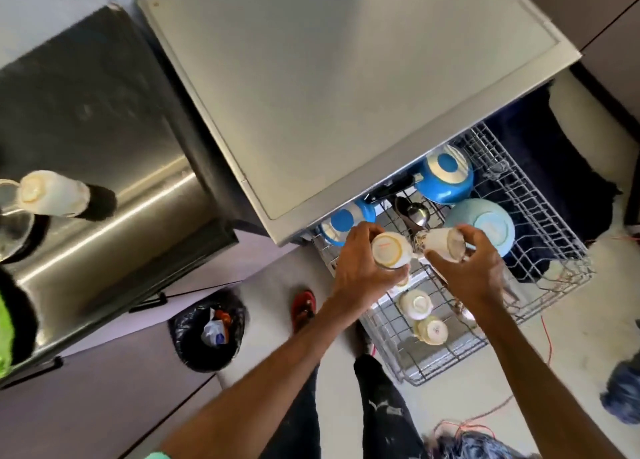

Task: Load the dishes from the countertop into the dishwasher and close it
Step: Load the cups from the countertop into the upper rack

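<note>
Two held cups, three blue bowls

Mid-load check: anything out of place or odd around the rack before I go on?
A loose orange cable trails on the floor beside the pulled-out rack, a possible trip hazard. The cup in the right grip is tipped sideways, unlike the mouth-down cups already racked.

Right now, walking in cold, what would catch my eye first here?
The left hand grips one cream cup, the right hand a second cup, above the pulled-out dishwasher rack. Bright blue bowls sit upturned at the rack's back, two more cups near its front.
</note>
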The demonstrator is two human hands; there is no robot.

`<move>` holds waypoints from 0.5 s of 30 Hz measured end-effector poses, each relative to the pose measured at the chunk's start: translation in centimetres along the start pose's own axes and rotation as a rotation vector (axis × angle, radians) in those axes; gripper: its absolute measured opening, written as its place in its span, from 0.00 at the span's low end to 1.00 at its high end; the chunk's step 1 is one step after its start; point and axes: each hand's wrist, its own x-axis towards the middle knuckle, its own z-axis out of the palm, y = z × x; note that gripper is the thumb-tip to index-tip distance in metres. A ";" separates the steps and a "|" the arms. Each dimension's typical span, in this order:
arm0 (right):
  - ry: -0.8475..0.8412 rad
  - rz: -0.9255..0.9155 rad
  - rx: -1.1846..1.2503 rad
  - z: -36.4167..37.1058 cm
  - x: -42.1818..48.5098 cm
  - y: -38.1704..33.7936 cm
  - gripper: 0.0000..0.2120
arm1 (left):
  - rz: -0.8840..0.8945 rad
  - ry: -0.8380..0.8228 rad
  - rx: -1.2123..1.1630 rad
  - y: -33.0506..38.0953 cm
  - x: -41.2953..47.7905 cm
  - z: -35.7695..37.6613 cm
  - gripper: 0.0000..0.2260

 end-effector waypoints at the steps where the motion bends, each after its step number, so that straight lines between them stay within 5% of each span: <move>1: -0.001 -0.016 -0.009 0.8 1.2 0.8 0.32 | -0.009 0.017 0.005 -0.8 0.8 0.9 0.30; 15: -0.172 -0.382 -0.391 12.7 8.4 9.4 0.41 | -0.032 0.164 0.053 -8.9 5.6 5.5 0.32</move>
